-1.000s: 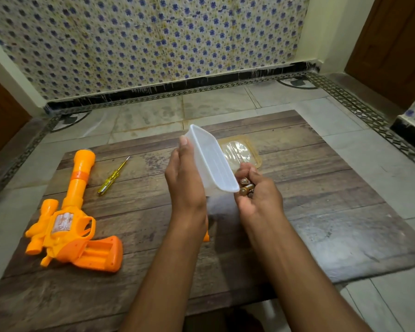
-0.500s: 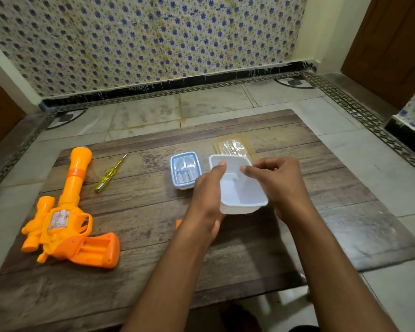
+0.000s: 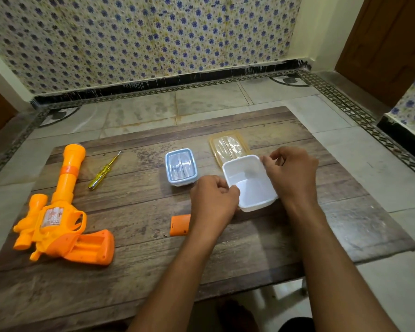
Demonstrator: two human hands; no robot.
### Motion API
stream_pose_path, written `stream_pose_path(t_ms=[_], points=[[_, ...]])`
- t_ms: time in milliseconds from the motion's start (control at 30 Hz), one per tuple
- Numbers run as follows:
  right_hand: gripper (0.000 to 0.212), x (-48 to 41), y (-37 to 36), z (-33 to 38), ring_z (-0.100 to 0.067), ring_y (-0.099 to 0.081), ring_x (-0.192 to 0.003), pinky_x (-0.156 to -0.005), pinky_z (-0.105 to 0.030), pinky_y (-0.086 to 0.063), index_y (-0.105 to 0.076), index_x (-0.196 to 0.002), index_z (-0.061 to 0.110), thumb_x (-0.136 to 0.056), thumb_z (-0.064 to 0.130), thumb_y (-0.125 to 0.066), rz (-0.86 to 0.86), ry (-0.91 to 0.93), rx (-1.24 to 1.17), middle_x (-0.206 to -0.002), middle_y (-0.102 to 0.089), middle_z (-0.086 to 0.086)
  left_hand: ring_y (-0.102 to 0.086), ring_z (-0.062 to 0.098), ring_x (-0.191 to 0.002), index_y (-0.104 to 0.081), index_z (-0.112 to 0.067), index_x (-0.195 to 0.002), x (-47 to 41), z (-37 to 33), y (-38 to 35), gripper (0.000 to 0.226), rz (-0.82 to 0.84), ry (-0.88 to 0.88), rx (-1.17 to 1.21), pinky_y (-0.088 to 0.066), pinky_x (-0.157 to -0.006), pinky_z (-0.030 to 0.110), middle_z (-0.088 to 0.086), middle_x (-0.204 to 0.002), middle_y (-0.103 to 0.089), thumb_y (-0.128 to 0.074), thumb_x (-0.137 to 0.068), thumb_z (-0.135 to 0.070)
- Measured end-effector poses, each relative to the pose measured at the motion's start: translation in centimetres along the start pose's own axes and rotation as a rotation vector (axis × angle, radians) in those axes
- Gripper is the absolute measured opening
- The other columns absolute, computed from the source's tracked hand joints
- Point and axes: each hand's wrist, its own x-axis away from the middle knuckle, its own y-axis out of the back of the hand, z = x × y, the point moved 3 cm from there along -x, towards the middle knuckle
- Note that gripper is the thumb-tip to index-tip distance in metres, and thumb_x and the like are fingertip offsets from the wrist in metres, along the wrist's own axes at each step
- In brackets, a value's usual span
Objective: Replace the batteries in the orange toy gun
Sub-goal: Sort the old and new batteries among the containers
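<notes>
The orange toy gun (image 3: 65, 224) lies on its side at the table's left, the battery bay in its grip uncovered and facing up. Its orange battery cover (image 3: 180, 225) lies loose beside my left wrist. An empty white container (image 3: 249, 185) stands upright mid-table. My left hand (image 3: 213, 200) grips its near-left rim. My right hand (image 3: 292, 173) pinches its far-right corner, and the curled fingers hide the palm. No batteries show.
A yellow-handled screwdriver (image 3: 104, 170) lies right of the gun's barrel. A small blue-lidded box (image 3: 181, 166) sits left of the container, and a yellowish lid (image 3: 228, 146) lies behind it. The wooden table (image 3: 130, 271) stands on a tiled floor.
The white container went from tilted in the air to upright on the table, further right. The batteries seen in my right hand a second ago no longer show.
</notes>
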Motion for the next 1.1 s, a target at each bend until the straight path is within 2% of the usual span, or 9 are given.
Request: stream_pose_path(t_ms=[167, 333, 467, 533, 700, 800, 900, 1000, 1100], points=[[0.023, 0.3, 1.0, 1.0, -0.01, -0.064, -0.062, -0.068, -0.03, -0.055, -0.078, -0.079, 0.012, -0.091, 0.032, -0.075, -0.097, -0.057, -0.253, -0.066, -0.068, 0.007, -0.074, 0.025, -0.065, -0.07, -0.011, -0.07, 0.1, -0.4, -0.3, 0.018, -0.02, -0.037, -0.044, -0.065, -0.071, 0.046, 0.004, -0.053, -0.065, -0.068, -0.085, -0.021], [0.016, 1.6, 0.6, 2.8, -0.011, -0.051, -0.048, -0.042, -0.023, -0.042, -0.072, -0.084, -0.001, -0.094, 0.011, -0.069, 0.028, -0.518, -0.955, -0.065, -0.062, -0.007, -0.075, 0.02, -0.062, -0.07, -0.015, -0.076, 0.3, -0.6, 0.1, 0.015, -0.042, -0.046, -0.032, -0.065, -0.065, 0.045, 0.003, -0.06, -0.07, -0.07, -0.09, -0.02], [0.015, 3.0, -0.7, 5.1, -0.012, -0.053, -0.05, -0.042, -0.018, -0.045, -0.066, -0.102, -0.01, -0.09, -0.006, -0.057, 0.217, -0.875, -1.402, -0.069, -0.058, -0.013, -0.072, 0.017, -0.053, -0.069, -0.013, -0.074, 0.4, -1.2, 1.6, 0.019, -0.127, -0.066, -0.044, -0.06, -0.049, 0.034, 0.002, -0.059, -0.07, -0.066, -0.093, -0.013], [0.027, 3.2, -1.1, 5.7, -0.015, -0.055, -0.054, -0.045, -0.019, -0.049, -0.063, -0.107, -0.014, -0.088, -0.007, -0.045, 0.297, -0.987, -1.526, -0.074, -0.058, -0.016, -0.072, 0.018, -0.056, -0.069, -0.017, -0.07, 0.1, -1.1, 2.5, 0.021, -0.203, -0.09, -0.057, -0.063, -0.056, 0.041, 0.0, -0.057, -0.069, -0.066, -0.09, -0.014], [0.041, 4.0, -1.7, 7.1, -0.024, -0.058, -0.072, -0.053, -0.025, -0.059, -0.059, -0.11, -0.015, -0.088, -0.016, -0.025, 0.428, -1.122, -1.691, -0.094, -0.056, -0.023, -0.07, 0.018, -0.052, -0.068, -0.019, -0.066, -0.1, -0.9, 4.9, 0.024, -0.32, -0.132, -0.017, -0.063, -0.059, 0.045, -0.003, -0.055, -0.067, -0.067, -0.089, -0.013], [0.033, 4.1, -1.9, 7.8, -0.033, -0.063, -0.083, -0.069, -0.038, -0.065, -0.057, -0.112, -0.018, -0.095, -0.019, -0.028, 0.392, -1.116, -1.762, -0.097, -0.058, -0.029, -0.068, 0.016, -0.048, -0.068, -0.017, -0.068, 0.2, -1.0, 6.1, 0.024, -0.335, -0.144, 0.011, -0.063, -0.056, 0.042, -0.003, -0.055, -0.069, -0.066, -0.091, -0.011], [0.031, 4.3, -2.4, 8.7, -0.037, -0.064, -0.091, -0.083, -0.046, -0.056, -0.055, -0.121, -0.02, -0.098, -0.019, -0.034, 0.369, -1.108, -1.809, -0.108, -0.058, -0.031, -0.067, 0.013, -0.046, -0.067, -0.019, -0.068, 0.7, -0.8, 7.3, 0.025, -0.356, -0.16, 0.019, -0.062, -0.054, 0.04, -0.006, -0.057, -0.07, -0.067, -0.093, -0.011], [0.024, 4.8, -3.1, 9.8, -0.032, -0.062, -0.084, -0.065, -0.037, -0.065, -0.059, -0.102, -0.018, -0.099, -0.018, -0.035, 0.401, -1.116, -1.846, -0.1, -0.059, -0.028, -0.067, 0.011, -0.046, -0.067, -0.02, -0.068, 1.1, -0.1, 8.5, 0.026, -0.371, -0.162, 0.025, -0.059, -0.053, 0.038, -0.007, -0.058, -0.07, -0.068, -0.093, -0.012], [0.03, 5.2, -3.6, 10.6, -0.018, -0.054, -0.067, -0.044, -0.021, -0.053, -0.06, -0.106, -0.014, -0.097, -0.019, -0.032, 0.459, -1.065, -1.831, -0.095, -0.057, -0.025, -0.067, 0.011, -0.047, -0.067, -0.021, -0.069, 1.5, 0.6, 9.8, 0.025, -0.395, -0.173, 0.01, -0.061, -0.054, 0.044, -0.006, -0.059, -0.07, -0.069, -0.092, -0.014]])
